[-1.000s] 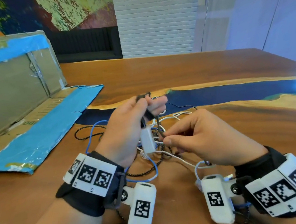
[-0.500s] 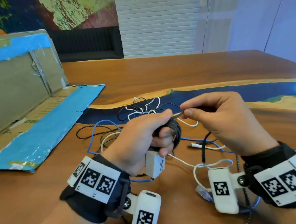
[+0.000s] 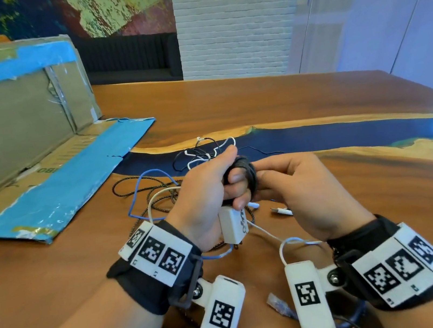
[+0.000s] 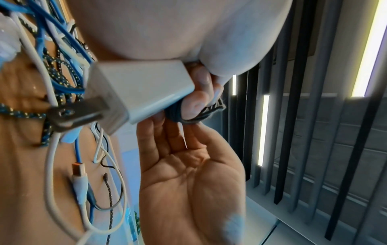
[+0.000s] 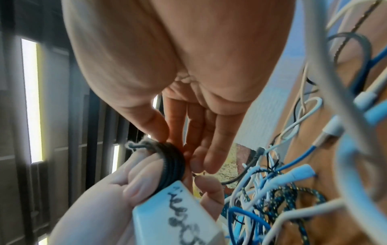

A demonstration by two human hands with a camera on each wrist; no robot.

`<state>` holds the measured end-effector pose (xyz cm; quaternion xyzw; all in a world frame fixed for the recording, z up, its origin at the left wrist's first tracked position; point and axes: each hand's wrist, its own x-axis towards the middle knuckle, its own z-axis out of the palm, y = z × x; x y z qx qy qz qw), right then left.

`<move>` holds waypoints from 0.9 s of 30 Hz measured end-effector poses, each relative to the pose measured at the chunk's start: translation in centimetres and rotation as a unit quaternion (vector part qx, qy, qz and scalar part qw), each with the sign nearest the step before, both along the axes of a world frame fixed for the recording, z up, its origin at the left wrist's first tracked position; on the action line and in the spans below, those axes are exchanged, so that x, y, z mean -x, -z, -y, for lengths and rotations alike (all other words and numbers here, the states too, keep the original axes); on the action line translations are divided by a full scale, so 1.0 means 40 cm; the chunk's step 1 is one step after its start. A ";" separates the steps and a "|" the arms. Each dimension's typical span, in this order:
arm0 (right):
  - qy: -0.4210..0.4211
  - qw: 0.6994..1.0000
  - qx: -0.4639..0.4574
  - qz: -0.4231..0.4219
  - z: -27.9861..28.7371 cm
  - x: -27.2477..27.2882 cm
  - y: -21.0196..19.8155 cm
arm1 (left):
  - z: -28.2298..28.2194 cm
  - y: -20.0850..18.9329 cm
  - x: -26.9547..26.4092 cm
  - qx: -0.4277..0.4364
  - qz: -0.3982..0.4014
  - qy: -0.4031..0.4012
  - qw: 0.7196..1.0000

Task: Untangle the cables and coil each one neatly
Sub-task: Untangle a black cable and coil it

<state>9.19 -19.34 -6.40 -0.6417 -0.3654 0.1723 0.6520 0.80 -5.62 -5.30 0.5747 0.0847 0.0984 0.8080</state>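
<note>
Right hand (image 3: 308,194) has moved in, pinching the black coil (image 3: 248,168) the left hand (image 3: 206,194) grips over the wooden table (image 3: 228,99).

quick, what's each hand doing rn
Left hand: closed, gripping the white charger, black cable coil wound round its fingers.
Right hand: fingertips on the coil; pinch or mere touch cannot be told.

Smooth white plastic charger (image 3: 232,225), dull metal prongs (image 4: 77,114) and matt cloth-braided black cable (image 5: 173,163) sit above a polished wooden table (image 3: 285,102).
</note>
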 end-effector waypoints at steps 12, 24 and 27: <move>0.055 0.997 0.028 0.041 -0.020 -0.003 0.026 | -0.035 0.010 -0.015 -0.123 -0.005 0.038 0.992; -0.098 0.968 -0.021 -0.228 -0.008 -0.004 0.008 | -0.043 0.005 -0.014 -0.086 0.021 0.062 0.994; -0.094 0.982 0.004 -0.164 -0.014 -0.004 0.012 | -0.040 0.009 -0.015 -0.126 0.029 0.053 0.990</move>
